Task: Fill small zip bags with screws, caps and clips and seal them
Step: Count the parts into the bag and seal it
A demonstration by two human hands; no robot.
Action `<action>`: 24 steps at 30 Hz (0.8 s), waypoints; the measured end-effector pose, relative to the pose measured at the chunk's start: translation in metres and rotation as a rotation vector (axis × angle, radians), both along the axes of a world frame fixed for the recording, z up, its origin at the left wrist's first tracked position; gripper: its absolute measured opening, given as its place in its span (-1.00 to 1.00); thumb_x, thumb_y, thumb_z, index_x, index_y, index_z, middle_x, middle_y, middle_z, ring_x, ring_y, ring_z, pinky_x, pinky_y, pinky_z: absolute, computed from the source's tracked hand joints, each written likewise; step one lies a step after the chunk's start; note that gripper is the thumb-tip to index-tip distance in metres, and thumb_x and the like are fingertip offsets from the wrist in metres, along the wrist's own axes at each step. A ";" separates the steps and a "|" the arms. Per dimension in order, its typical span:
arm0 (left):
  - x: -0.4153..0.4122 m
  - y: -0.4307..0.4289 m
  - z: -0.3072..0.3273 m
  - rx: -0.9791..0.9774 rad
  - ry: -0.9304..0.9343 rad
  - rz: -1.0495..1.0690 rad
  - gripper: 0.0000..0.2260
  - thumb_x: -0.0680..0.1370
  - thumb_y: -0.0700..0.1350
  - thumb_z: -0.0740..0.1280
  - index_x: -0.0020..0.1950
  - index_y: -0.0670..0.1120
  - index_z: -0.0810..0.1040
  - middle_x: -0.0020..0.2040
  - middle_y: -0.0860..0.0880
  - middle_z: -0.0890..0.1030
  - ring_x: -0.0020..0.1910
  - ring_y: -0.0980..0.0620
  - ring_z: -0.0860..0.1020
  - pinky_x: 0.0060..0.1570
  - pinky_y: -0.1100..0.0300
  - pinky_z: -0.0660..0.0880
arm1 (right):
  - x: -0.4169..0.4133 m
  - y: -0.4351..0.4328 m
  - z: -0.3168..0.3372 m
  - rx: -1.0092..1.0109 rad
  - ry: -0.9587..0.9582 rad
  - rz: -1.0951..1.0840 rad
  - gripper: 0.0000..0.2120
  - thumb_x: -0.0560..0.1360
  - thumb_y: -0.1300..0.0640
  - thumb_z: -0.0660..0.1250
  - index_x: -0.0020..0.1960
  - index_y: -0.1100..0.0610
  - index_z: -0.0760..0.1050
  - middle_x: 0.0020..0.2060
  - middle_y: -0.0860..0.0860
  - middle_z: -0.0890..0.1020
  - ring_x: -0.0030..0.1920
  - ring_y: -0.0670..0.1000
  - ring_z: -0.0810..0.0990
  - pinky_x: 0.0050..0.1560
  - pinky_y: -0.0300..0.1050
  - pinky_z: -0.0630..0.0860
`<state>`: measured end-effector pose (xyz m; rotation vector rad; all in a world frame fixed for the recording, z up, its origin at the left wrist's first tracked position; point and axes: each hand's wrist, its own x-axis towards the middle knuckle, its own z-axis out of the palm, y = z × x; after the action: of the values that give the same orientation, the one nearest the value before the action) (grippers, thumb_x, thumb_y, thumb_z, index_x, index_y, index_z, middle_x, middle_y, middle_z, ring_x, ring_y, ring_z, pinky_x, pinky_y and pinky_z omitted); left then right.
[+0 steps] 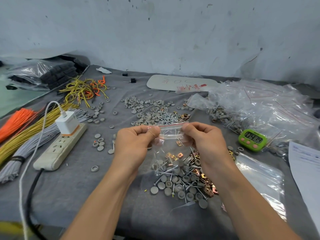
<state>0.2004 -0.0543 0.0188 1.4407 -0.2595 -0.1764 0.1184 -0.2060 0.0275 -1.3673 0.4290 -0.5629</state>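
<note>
A small clear zip bag with a red top strip hangs between my hands above the grey cloth. My left hand pinches the bag's top left corner, and my right hand pinches its top right corner. Inside the bag lie screws, grey caps and copper clips. Below it spreads a pile of loose screws, caps and clips. A second heap of grey caps and screws lies farther back.
A white power strip with a charger lies at the left, beside bundles of orange, yellow and grey ties. A green timer and a heap of filled bags sit at the right. Empty zip bags lie near right.
</note>
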 end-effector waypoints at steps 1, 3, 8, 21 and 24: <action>-0.001 0.000 0.000 0.005 0.004 -0.002 -0.94 0.49 -0.19 0.53 -0.17 -0.15 0.74 -0.33 -0.13 0.70 -0.47 0.14 0.55 -0.45 0.37 0.43 | 0.000 0.000 0.000 0.006 -0.003 -0.013 -0.80 0.52 0.28 0.47 -0.26 0.12 0.72 -0.40 0.07 0.63 -0.41 -0.04 0.56 -0.35 -0.27 0.52; -0.001 0.001 0.001 0.011 0.010 0.009 -0.92 0.47 -0.19 0.55 -0.23 -0.11 0.74 -0.34 -0.10 0.70 -0.46 0.13 0.52 -0.45 0.33 0.44 | 0.000 -0.001 -0.001 0.015 -0.011 -0.037 -0.74 0.51 0.30 0.47 -0.33 0.10 0.71 -0.43 0.08 0.61 -0.46 -0.06 0.53 -0.41 -0.31 0.47; -0.001 -0.001 0.001 0.008 0.024 0.025 -0.89 0.46 -0.21 0.55 -0.27 -0.11 0.72 -0.33 -0.13 0.70 -0.40 0.06 0.59 -0.26 0.11 0.57 | 0.001 -0.002 -0.003 0.070 -0.006 -0.063 -0.68 0.50 0.32 0.48 -0.40 0.11 0.68 -0.39 0.05 0.63 -0.49 -0.07 0.52 -0.42 -0.30 0.48; -0.009 -0.009 0.002 -0.013 -0.006 -0.074 -0.97 0.49 -0.23 0.52 -0.12 -0.18 0.72 -0.32 -0.10 0.70 -0.43 0.14 0.59 -0.40 0.35 0.49 | -0.001 0.005 -0.006 -0.062 -0.002 0.034 -0.80 0.52 0.26 0.47 -0.26 0.08 0.68 -0.34 0.02 0.68 -0.31 -0.04 0.62 -0.18 -0.16 0.58; -0.013 -0.014 0.002 0.002 0.004 -0.080 -0.96 0.49 -0.27 0.52 -0.14 -0.15 0.73 -0.28 -0.12 0.72 -0.33 0.05 0.65 -0.27 0.23 0.58 | 0.002 0.009 -0.007 -0.069 -0.024 0.034 -0.74 0.51 0.30 0.47 -0.32 0.06 0.66 -0.38 0.01 0.64 -0.32 -0.03 0.58 -0.17 -0.11 0.56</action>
<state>0.1875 -0.0685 0.0208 1.4331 -0.3138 -0.2449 0.1204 -0.1966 0.0206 -1.4300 0.3687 -0.5699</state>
